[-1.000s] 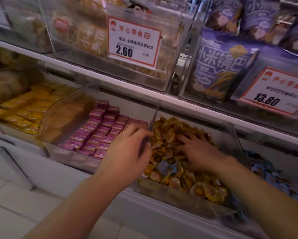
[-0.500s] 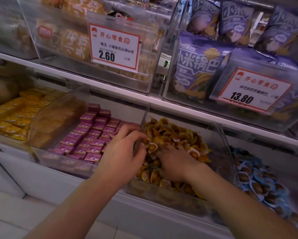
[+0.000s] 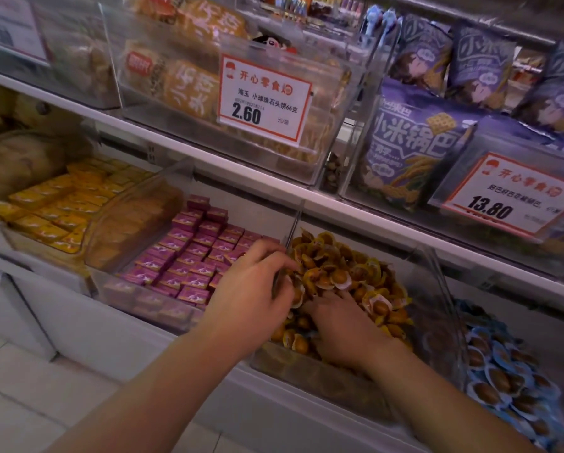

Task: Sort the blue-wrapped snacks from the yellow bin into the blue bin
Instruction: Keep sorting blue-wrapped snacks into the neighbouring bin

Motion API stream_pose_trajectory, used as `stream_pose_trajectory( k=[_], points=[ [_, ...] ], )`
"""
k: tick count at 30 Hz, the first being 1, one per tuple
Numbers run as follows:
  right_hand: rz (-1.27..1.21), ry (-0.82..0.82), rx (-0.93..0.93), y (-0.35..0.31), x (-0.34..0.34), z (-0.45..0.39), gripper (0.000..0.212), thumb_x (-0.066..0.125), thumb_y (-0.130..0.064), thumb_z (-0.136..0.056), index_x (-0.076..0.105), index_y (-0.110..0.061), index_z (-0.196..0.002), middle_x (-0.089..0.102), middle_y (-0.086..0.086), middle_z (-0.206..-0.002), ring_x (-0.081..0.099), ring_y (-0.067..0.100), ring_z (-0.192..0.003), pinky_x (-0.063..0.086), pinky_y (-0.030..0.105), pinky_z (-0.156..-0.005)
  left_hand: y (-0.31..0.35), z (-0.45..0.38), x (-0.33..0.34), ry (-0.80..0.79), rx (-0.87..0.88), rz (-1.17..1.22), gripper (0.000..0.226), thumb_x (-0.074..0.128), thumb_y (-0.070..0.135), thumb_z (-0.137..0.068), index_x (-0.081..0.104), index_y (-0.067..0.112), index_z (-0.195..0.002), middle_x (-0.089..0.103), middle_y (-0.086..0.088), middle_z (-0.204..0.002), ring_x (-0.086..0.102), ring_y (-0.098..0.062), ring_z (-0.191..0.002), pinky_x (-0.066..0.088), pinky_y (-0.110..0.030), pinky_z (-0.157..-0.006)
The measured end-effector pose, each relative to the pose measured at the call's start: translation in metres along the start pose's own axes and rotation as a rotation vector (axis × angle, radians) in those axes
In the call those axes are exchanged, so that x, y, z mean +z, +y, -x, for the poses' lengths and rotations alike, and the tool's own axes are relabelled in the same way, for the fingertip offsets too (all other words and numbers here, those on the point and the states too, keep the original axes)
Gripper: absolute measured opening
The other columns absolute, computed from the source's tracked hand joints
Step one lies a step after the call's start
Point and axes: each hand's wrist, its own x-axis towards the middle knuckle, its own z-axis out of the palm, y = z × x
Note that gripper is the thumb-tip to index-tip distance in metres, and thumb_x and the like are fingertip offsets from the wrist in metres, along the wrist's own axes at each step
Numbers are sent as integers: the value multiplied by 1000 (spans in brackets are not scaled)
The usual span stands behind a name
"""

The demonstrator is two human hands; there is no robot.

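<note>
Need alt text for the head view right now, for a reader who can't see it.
Both hands reach into a clear bin of yellow-wrapped snacks: the right hand is buried in the pile, the left hand at the divider. A bin of blue-wrapped snacks sits to the right.

Yellow bin (image 3: 306, 371): clear tub on the lower shelf, heaped with yellow-wrapped snacks (image 3: 349, 273).
Blue bin (image 3: 444, 308): clear tub just right of it, holding blue-wrapped snacks (image 3: 502, 380), brown centres showing.

Open tops on yellow bin (image 3: 320, 371) and blue bin (image 3: 450, 322) — clear divider (image 3: 437, 276) between, shelf (image 3: 306, 191) seemingly low overhead
</note>
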Motion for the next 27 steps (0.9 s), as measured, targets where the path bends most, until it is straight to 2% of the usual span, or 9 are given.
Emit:
stream_pose_trajectory(
  k=[3, 5, 8, 12, 15, 18, 23, 27],
  points=[
    [65, -18, 91, 6, 1, 4, 58, 54, -55, -84, 51, -24, -133, 55, 1, -133, 42, 25, -129, 30, 43, -107, 0, 1, 0, 4, 5, 2, 20, 56, 30, -92, 66, 33, -109, 48, 21, -116, 54, -1, -101, 47, -21, -81],
    [138, -45, 118, 8, 0, 5, 59, 48, -60, -86, 54, -21, -130, 58, 2, -131, 39, 26, -129, 30, 46, -105, 0, 1, 0, -2, 6, 3, 21, 56, 30, -92, 66, 32, -109, 48, 20, -117, 55, -1, -101, 48, -21, -81],
    [57, -66, 67, 6, -3, 6, 42, 51, -52, -88, 58, -26, -120, 63, -1, -120, 37, 25, -128, 30, 47, -103, 0, 2, -1, -6, 11, 0, 21, 56, 30, -92, 67, 32, -111, 48, 20, -117, 53, 1, -101, 45, -18, -80],
    [-116, -109, 43, 3, -6, 4, 46, 59, -47, -83, 56, -36, -128, 59, -2, -126, 33, 22, -129, 33, 50, -106, 2, 1, -1, -5, -3, 7, 21, 56, 30, -92, 67, 32, -110, 47, 20, -115, 51, 3, -100, 39, -11, -78],
    [-146, -149, 69, 2, -4, 2, 35, 62, -50, -80, 66, -32, -109, 57, -1, -119, 36, 22, -124, 36, 47, -104, 3, -1, 0, -4, -16, 17, 21, 56, 29, -92, 67, 31, -109, 49, 20, -113, 52, 2, -99, 33, -5, -76],
    [-136, -172, 103, 1, -5, 2, 30, 64, -50, -78, 65, -25, -95, 58, 0, -109, 41, 24, -116, 37, 47, -101, 3, -1, 0, -4, -19, 14, 21, 56, 29, -92, 67, 33, -110, 49, 20, -115, 52, 2, -101, 34, -8, -80],
    [-131, -41, 97, 5, -4, 4, 30, 64, -53, -71, 61, -26, -83, 59, -4, -96, 50, 18, -102, 42, 39, -93, 3, -1, -2, 20, -4, 18, 20, 56, 28, -92, 68, 31, -108, 52, 18, -116, 54, -4, -103, 43, -21, -83],
    [-159, -113, 75, 10, -5, 8, 31, 67, -46, -69, 61, -25, -92, 60, -1, -103, 52, 19, -99, 44, 38, -88, 3, -1, -2, 47, -6, 15, 19, 56, 28, -92, 67, 32, -107, 52, 18, -117, 52, -4, -103, 40, -22, -83]
  ],
)
